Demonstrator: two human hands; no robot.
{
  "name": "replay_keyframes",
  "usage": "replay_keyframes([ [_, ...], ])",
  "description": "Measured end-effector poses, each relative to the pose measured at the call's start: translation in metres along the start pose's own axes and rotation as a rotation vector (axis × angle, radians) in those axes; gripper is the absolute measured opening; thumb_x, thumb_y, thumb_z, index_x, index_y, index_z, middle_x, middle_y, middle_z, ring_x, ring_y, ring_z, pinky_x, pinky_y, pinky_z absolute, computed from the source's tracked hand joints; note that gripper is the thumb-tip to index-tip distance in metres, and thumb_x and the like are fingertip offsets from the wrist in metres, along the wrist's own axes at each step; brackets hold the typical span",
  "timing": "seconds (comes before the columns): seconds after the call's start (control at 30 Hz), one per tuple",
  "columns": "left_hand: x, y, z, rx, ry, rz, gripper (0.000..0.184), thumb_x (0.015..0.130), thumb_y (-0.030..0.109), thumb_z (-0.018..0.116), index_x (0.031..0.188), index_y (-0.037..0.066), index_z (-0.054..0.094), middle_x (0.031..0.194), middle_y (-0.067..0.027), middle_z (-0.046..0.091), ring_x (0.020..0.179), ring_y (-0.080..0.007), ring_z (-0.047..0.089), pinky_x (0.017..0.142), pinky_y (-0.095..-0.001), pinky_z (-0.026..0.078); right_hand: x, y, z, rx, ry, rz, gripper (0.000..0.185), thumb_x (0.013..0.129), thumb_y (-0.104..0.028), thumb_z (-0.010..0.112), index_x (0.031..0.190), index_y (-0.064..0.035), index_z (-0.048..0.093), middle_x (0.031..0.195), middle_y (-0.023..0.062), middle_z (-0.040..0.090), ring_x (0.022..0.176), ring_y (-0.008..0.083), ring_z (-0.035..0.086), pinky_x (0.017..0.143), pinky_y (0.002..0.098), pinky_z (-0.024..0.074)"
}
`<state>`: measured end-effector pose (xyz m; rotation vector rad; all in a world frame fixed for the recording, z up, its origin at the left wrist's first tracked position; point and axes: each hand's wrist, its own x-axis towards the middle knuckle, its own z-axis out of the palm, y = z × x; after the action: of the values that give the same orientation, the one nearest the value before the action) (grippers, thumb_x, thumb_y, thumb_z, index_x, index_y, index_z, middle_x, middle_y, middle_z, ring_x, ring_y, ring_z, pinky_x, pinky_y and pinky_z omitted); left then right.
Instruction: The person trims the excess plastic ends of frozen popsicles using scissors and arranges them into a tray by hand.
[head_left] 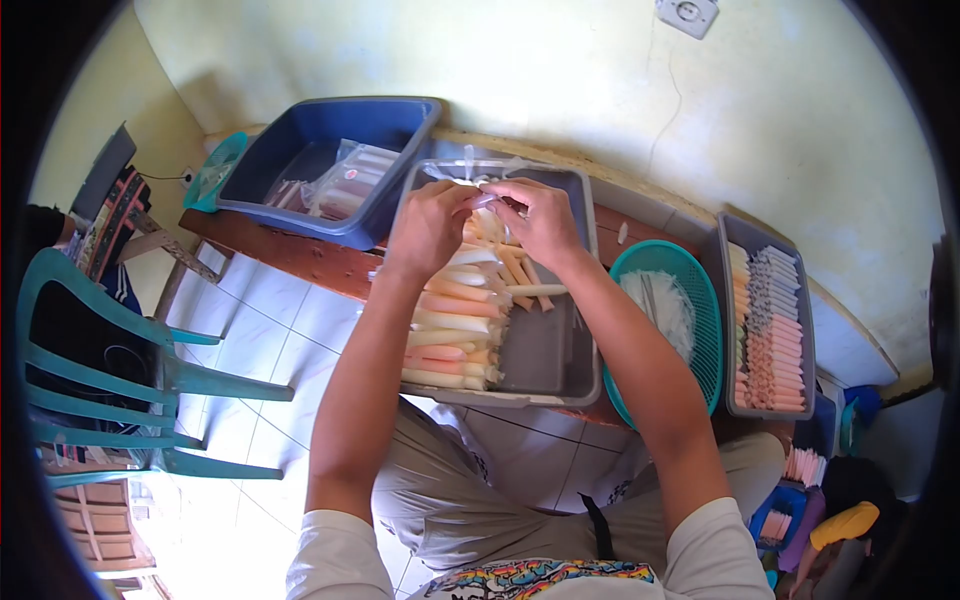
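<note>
Over the far end of a grey tray (530, 360), my left hand (432, 228) and my right hand (545, 222) meet with fingertips pinched together. Between them is the whitish, translucent end of a plastic tube (487, 199); the rest of it is hard to make out behind my fingers. Long filled plastic tubes (450, 340) in cream, pink and orange lie in the tray below, stacked mostly along its left side. One pale tube (535, 290) sticks out crosswise toward my right forearm.
A blue tub (345, 235) with packed plastic bags stands at left. On the right are a green basket (716, 350) holding clear plastic sleeves and a grey tray (725, 300) of tubes in rows. A green chair (100, 395) is at left; another person (850, 525) is at lower right.
</note>
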<state>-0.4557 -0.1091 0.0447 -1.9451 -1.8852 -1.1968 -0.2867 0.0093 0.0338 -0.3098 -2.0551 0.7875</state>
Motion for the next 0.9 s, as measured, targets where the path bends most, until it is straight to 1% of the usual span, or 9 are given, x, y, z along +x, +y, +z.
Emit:
replay_keyframes([
  [0.07, 0.001, 0.012, -0.003, -0.033, 0.008, 0.096, 0.027, 0.087, -0.002, 0.078, 0.112, 0.004, 0.079, 0.099, -0.0151, 0.077, 0.094, -0.0398, 0.073, 0.085, -0.049, 0.058, -0.008, -0.016, -0.017, -0.077, -0.061, 0.059, 0.026, 0.096, -0.006, 0.08, 0.122, -0.004, 0.081, 0.116, 0.0153, 0.082, 0.097, 0.0258, 0.081, 0.082, 0.035, 0.0639],
  [0.2, -0.005, 0.049, -0.006, -0.09, -0.089, 0.093, 0.031, 0.089, -0.003, 0.079, 0.12, 0.003, 0.078, 0.107, -0.0149, 0.077, 0.096, -0.0381, 0.074, 0.085, -0.0447, 0.06, -0.027, -0.033, -0.053, -0.112, -0.043, 0.032, 0.027, 0.095, -0.006, 0.081, 0.122, -0.0041, 0.081, 0.116, 0.0151, 0.082, 0.096, 0.0279, 0.081, 0.082, 0.0356, 0.0636],
  [0.27, -0.007, 0.07, -0.005, -0.134, -0.115, 0.116, 0.032, 0.089, -0.003, 0.078, 0.12, 0.004, 0.078, 0.107, -0.0152, 0.077, 0.098, -0.0384, 0.073, 0.086, -0.0462, 0.059, -0.039, -0.042, -0.074, -0.174, -0.066, -0.06, 0.025, 0.093, -0.005, 0.081, 0.118, -0.0049, 0.081, 0.108, 0.0159, 0.081, 0.09, 0.0314, 0.08, 0.078, 0.0385, 0.0634],
  [0.43, -0.012, 0.107, 0.014, -0.219, -0.143, 0.256, 0.036, 0.087, -0.003, 0.077, 0.123, 0.006, 0.078, 0.109, -0.0143, 0.078, 0.101, -0.0371, 0.073, 0.09, -0.0475, 0.059, -0.076, -0.064, -0.131, -0.259, -0.128, -0.039, 0.026, 0.092, -0.006, 0.082, 0.118, -0.0068, 0.082, 0.109, 0.0142, 0.082, 0.094, 0.0324, 0.08, 0.081, 0.0395, 0.0635],
  [0.53, -0.013, 0.131, 0.02, -0.224, -0.238, 0.263, 0.037, 0.087, -0.004, 0.077, 0.123, 0.006, 0.078, 0.108, -0.0142, 0.078, 0.101, -0.0369, 0.073, 0.09, -0.048, 0.059, -0.097, -0.076, -0.161, -0.362, -0.16, -0.076, 0.022, 0.093, -0.009, 0.082, 0.116, -0.0077, 0.082, 0.102, 0.0139, 0.081, 0.089, 0.0342, 0.078, 0.077, 0.0407, 0.062],
  [0.57, -0.013, 0.139, 0.022, -0.243, -0.293, 0.265, 0.037, 0.087, -0.004, 0.077, 0.123, 0.006, 0.079, 0.108, -0.0145, 0.078, 0.101, -0.0371, 0.073, 0.09, -0.0481, 0.059, -0.106, -0.076, -0.169, -0.362, -0.156, -0.075, 0.022, 0.093, -0.009, 0.082, 0.116, -0.0077, 0.082, 0.102, 0.0139, 0.081, 0.089, 0.0342, 0.078, 0.077, 0.0407, 0.062],
  [0.7, -0.015, 0.165, 0.033, -0.29, -0.327, 0.289, 0.035, 0.09, 0.0, 0.078, 0.124, 0.006, 0.079, 0.107, -0.0142, 0.078, 0.1, -0.0367, 0.072, 0.088, -0.0483, 0.059, -0.13, -0.078, -0.195, -0.378, -0.141, -0.022, 0.019, 0.093, -0.013, 0.082, 0.111, -0.0079, 0.083, 0.097, 0.0135, 0.08, 0.086, 0.0349, 0.077, 0.076, 0.0431, 0.0603],
  [0.73, -0.016, 0.169, 0.035, -0.298, -0.343, 0.292, 0.038, 0.091, 0.0, 0.078, 0.128, 0.009, 0.079, 0.107, -0.0135, 0.078, 0.1, -0.0362, 0.072, 0.088, -0.0483, 0.059, -0.135, -0.079, -0.203, -0.382, -0.157, 0.014, 0.018, 0.093, -0.014, 0.082, 0.11, -0.0079, 0.083, 0.095, 0.0131, 0.08, 0.086, 0.0352, 0.076, 0.077, 0.0439, 0.0601],
  [0.9, -0.023, 0.167, 0.062, -0.338, -0.426, 0.305, 0.046, 0.09, -0.003, 0.077, 0.133, 0.013, 0.079, 0.109, -0.013, 0.078, 0.1, -0.0353, 0.072, 0.088, -0.0471, 0.059, -0.164, -0.059, -0.219, -0.331, -0.138, 0.028, 0.014, 0.093, -0.018, 0.081, 0.102, -0.0076, 0.083, 0.094, 0.0123, 0.079, 0.086, 0.0353, 0.075, 0.078, 0.0453, 0.059],
])
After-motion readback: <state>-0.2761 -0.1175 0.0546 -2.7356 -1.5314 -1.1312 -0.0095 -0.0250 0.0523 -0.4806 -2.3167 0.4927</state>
